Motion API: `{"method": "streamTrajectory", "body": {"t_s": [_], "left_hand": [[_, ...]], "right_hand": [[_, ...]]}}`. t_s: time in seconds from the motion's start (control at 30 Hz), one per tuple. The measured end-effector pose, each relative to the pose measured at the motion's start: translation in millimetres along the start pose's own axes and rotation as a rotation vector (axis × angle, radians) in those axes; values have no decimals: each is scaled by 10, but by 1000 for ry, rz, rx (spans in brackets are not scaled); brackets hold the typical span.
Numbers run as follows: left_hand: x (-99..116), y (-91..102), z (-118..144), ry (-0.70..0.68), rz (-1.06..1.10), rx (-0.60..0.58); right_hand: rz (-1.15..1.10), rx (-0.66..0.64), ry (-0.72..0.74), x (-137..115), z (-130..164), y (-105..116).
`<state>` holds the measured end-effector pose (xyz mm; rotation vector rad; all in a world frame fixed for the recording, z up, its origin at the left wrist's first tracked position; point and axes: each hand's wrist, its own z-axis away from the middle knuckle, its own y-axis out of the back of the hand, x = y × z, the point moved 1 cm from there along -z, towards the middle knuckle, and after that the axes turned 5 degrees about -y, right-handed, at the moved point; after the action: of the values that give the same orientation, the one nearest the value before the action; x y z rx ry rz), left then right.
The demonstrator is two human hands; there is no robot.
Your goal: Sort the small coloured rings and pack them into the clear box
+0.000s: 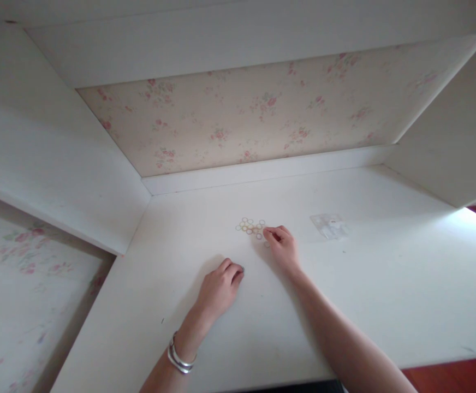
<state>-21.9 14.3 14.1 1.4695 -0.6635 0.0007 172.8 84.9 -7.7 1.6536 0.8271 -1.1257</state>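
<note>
Head view of a white worktop (pixel 385 284) set in an alcove, backed by floral wallpaper (pixel 242 114) above a white ledge (pixel 262 170). A cluster of small pale rings (pixel 249 227) lies flat on the worktop near its middle, the rings touching one another in a loose patch. The right hand (pixel 282 246) rests at the right edge of this cluster; its fingers (pixel 271 233) are curled inward with the tips pinched together at the nearest rings, though whether a ring is actually gripped is too small to tell. One further ring (pixel 266 244) lies just beside this hand, slightly apart from the cluster. The left hand (pixel 220 288) lies on the worktop nearer the viewer, apart from the rings, its fingers bent under in a loose fist, grasping nothing visible. A silver bangle (pixel 179 358) circles the left wrist. To the right of the right hand, near but apart, lies a small clear plastic bag (pixel 328 225).
</note>
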Motion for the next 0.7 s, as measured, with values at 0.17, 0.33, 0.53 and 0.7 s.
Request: {"method": "streamTrajectory", "body": {"t_s": [0.17, 0.33, 0.53, 0.7], "left_hand": [[4, 4, -5, 5, -1, -11], [-18, -12, -6, 22, -2, -19], [-37, -46, -3, 21, 6, -26], [-41, -37, -6, 33, 18, -17]], "right_hand": [[-9, -3, -9, -9, -3, 4], [-16, -8, -10, 0, -4, 1], [13, -14, 5, 27, -11, -8], [75, -17, 31, 61, -15, -34]]}}
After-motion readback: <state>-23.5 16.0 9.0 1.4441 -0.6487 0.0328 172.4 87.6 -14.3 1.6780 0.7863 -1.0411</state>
